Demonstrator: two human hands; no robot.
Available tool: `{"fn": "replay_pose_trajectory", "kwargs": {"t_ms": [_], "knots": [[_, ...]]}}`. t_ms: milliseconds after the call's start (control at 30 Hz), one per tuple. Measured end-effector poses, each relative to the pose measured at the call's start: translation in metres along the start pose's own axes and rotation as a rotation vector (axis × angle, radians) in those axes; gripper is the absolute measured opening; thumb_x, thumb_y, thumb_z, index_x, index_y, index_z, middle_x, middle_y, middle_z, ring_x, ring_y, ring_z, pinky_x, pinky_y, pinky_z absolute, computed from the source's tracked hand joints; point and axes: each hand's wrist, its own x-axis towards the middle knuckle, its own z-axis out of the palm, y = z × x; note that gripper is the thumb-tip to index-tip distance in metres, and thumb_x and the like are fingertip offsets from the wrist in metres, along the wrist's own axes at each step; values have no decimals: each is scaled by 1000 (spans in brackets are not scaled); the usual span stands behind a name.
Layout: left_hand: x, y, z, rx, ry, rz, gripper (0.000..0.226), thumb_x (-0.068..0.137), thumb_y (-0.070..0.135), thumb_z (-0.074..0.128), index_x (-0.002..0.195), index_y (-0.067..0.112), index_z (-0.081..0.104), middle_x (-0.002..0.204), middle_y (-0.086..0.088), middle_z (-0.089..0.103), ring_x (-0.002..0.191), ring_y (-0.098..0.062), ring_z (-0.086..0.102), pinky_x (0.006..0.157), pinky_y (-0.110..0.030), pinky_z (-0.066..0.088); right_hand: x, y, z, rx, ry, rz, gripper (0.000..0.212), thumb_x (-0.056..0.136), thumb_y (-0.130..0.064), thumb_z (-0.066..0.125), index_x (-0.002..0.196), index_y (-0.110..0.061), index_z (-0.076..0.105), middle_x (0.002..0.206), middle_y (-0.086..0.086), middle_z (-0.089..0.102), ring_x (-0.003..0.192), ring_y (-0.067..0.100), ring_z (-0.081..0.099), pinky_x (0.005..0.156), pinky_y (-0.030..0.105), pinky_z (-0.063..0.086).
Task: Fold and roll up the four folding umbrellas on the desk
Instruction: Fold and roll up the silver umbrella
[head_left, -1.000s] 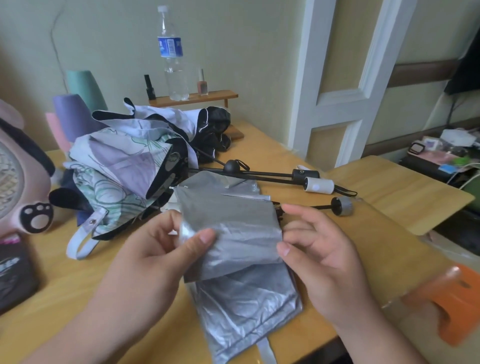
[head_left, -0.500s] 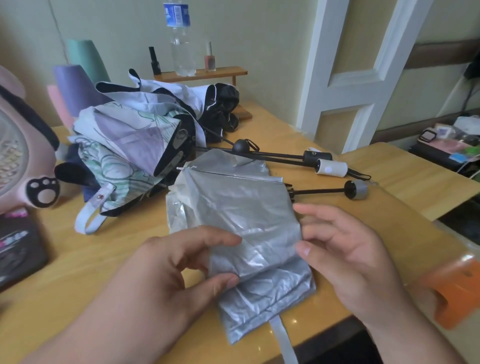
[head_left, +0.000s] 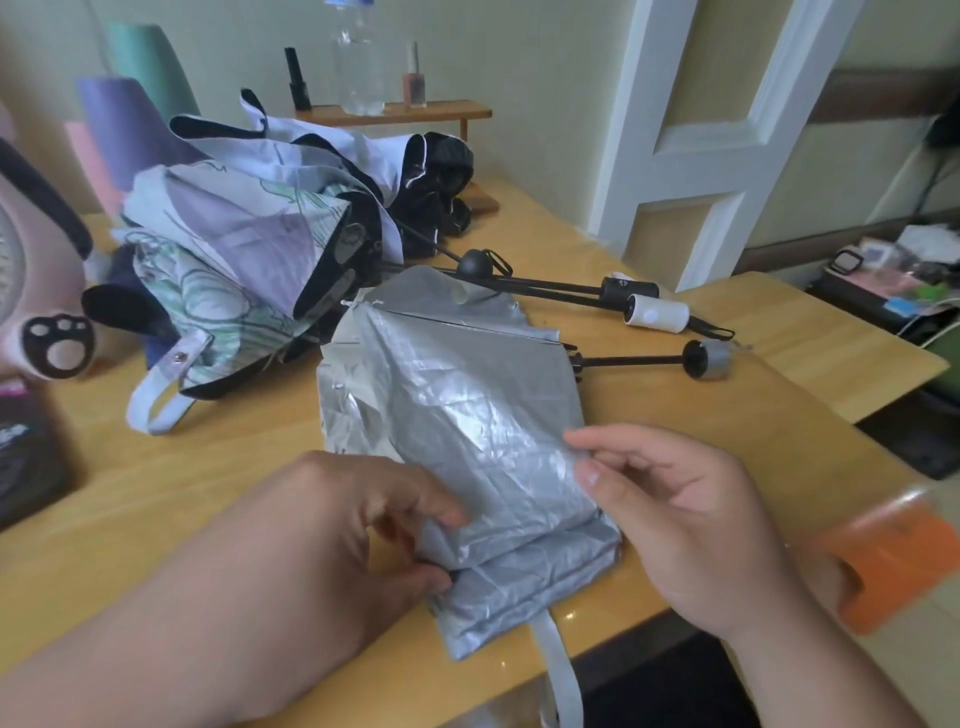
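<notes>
Left hand (head_left: 363, 525): pinches silver umbrella (head_left: 467, 415), near-left fold.
Right hand (head_left: 691, 519): pinches right edge.
Method: tension pleat flat, then roll.

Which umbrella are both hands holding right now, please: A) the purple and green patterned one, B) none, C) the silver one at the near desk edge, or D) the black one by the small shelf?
C: the left hand grips the near left corner of the silver umbrella, and the right hand pinches its right edge.
</notes>
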Motion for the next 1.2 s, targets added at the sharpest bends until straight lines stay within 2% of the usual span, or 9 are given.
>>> {"fn": "replay_pose_trajectory", "kwargs": {"t_ms": [133,233,367,500,600,767,900,1000,1200], "knots": [[2,-2,0,51,18,161,23,63,31,81,83,37,71,73,25,61,68,16,53,61,-4,44,0,-2,6,-231,-31,-37,14,88,-18,74,79,-28,79,77,-14,66,85,13,62,71,15,47],[2,1,-3,89,56,237,10,75,41,75,72,33,71,73,22,58,70,14,48,61,-3,39,0,-5,7,-299,-21,-91,23,85,-12,75,66,-26,75,67,-11,63,84,14,61,68,17,46],[-1,6,-10,25,124,190,30,77,64,71,94,39,70,79,22,59,70,3,55,57,1,36,1,-2,8,-324,-6,-140,27,82,-12,74,57,-20,68,60,-4,60,81,17,60,66,28,47],[3,-5,-8,97,150,174,36,83,35,63,119,35,64,93,25,54,83,4,52,69,3,35,1,-1,9,-337,5,-157,23,72,-12,69,52,-17,61,57,-3,57,78,18,58,63,34,46],[7,-14,-5,274,157,232,56,68,2,70,116,32,67,99,15,49,88,-2,43,76,-7,39,1,-2,8,-309,22,-137,21,69,-12,68,50,-15,59,57,-2,55,76,18,58,62,35,46],[15,-15,-2,254,180,346,18,82,29,73,97,40,76,125,13,55,108,-19,49,84,-44,44,-1,-3,8,-265,31,-94,19,69,-12,66,52,-14,58,60,1,55,76,19,57,63,33,46],[14,-14,-4,184,70,427,9,79,31,78,85,36,78,138,13,58,131,-13,48,104,-40,32,-1,-3,7,-258,51,-45,28,75,-2,72,54,-16,59,65,-1,56,75,19,59,64,23,46],[15,-18,-5,143,-27,467,4,85,34,75,85,32,79,133,18,63,133,-6,53,114,-43,33,-1,-3,6,-246,65,-18,31,75,4,73,55,-17,60,68,-2,57,74,19,59,63,18,44],[14,-25,4,35,-98,476,13,86,25,79,98,29,80,126,21,69,129,1,56,111,-40,46,-1,-4,9,-279,89,-48,33,74,4,71,52,-14,54,69,0,57,73,17,55,60,17,41]]}}
